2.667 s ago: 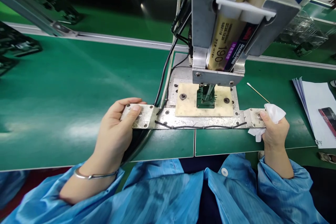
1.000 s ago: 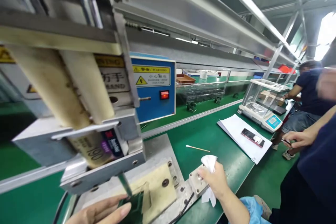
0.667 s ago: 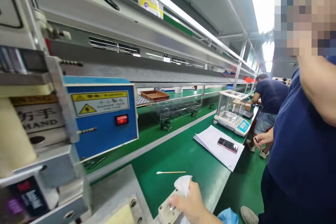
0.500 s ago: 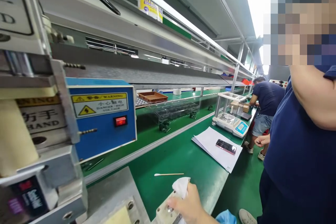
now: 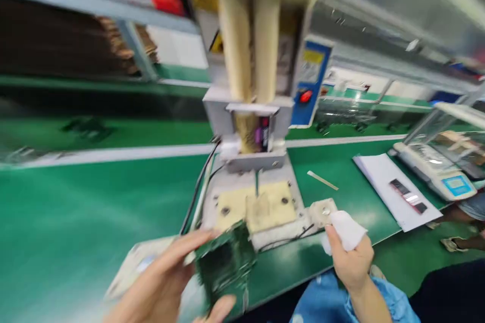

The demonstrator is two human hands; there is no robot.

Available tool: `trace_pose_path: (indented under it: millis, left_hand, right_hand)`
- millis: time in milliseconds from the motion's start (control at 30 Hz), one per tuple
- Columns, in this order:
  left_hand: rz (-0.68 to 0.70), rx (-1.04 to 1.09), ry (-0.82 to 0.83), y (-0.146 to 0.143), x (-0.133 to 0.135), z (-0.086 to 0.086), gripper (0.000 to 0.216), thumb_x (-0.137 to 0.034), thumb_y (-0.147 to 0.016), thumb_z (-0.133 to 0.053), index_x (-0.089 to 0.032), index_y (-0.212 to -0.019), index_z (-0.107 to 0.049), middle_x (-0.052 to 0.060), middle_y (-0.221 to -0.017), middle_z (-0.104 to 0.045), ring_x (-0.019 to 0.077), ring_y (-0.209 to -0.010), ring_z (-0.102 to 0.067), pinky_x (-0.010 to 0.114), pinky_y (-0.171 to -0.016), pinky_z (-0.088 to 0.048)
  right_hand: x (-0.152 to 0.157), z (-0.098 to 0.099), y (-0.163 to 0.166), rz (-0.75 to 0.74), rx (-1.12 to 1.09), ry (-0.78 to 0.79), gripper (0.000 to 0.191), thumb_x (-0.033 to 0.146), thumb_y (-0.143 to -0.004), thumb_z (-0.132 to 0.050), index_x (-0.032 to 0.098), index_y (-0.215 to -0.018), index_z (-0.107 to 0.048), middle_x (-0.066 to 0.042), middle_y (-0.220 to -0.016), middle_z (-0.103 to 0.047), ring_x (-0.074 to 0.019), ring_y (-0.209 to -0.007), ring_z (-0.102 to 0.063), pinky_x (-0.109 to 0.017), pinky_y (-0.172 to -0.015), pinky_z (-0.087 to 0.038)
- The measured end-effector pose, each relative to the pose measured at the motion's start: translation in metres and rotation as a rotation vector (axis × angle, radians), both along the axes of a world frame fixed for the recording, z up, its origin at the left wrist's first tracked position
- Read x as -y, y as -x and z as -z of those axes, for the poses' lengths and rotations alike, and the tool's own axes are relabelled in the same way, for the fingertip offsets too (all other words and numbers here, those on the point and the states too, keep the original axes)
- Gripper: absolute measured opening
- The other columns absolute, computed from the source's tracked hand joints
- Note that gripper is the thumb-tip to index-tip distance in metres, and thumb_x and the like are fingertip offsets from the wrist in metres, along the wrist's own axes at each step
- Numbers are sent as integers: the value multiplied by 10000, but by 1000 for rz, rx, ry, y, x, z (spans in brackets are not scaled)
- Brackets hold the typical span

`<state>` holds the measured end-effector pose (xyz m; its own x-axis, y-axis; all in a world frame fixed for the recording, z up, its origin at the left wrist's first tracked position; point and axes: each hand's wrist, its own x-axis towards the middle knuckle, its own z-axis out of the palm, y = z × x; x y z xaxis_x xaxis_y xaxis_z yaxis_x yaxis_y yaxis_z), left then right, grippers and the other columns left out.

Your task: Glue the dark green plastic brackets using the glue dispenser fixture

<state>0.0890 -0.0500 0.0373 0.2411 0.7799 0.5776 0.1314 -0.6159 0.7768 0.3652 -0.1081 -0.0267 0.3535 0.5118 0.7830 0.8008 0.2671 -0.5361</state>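
My left hand (image 5: 162, 277) holds a dark green square part (image 5: 223, 265) between fingers and thumb; motion smears it, so its kind is unclear. The part is in front of the base of a bench press (image 5: 252, 159). A pale yellow pad (image 5: 233, 207) lies on that base, just beyond the part. On the right, my right hand (image 5: 354, 262) is closed on a crumpled white tissue (image 5: 345, 232). The tissue overlaps the edge of a pale block with a round metal button (image 5: 321, 210) beside the press base.
A cotton swab (image 5: 322, 180) lies on the green bench (image 5: 94, 192). Farther right are paper sheets (image 5: 373, 174) with a phone (image 5: 408, 196) on them, and a glass-sided scale (image 5: 435, 166). A blue box (image 5: 311, 78) stands behind the press. Cables run along its left side.
The view has swung left and down, bringing the press to the middle. My left hand with the green part has come into view. My right hand still holds the tissue by the button block.
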Motion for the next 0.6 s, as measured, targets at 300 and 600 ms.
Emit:
trace_pose_path:
  millis: [300, 600]
  left_hand:
    - [205, -17, -166, -18, 18, -25, 680, -183, -727, -808, -197, -1348, -531, 123, -1135, -693, 270, -1070, -634, 451, -967, -540]
    - [248, -50, -186, -22, 18, -28, 630, -219, -744, -805, -195, -1316, -541, 112, -1069, -715, 262, -980, -668, 440, -889, -568]
  right_hand:
    - [28, -51, 54, -661, 152, 141, 109, 114, -858, -542, 202, -864, -605, 17, -618, -594, -136, -467, -527, -279, -426, -404]
    - [28, -58, 59, -708, 257, 185, 188, 117, -889, -419, 180, -804, -573, -21, -617, -544, -181, -560, -561, -304, -492, -418]
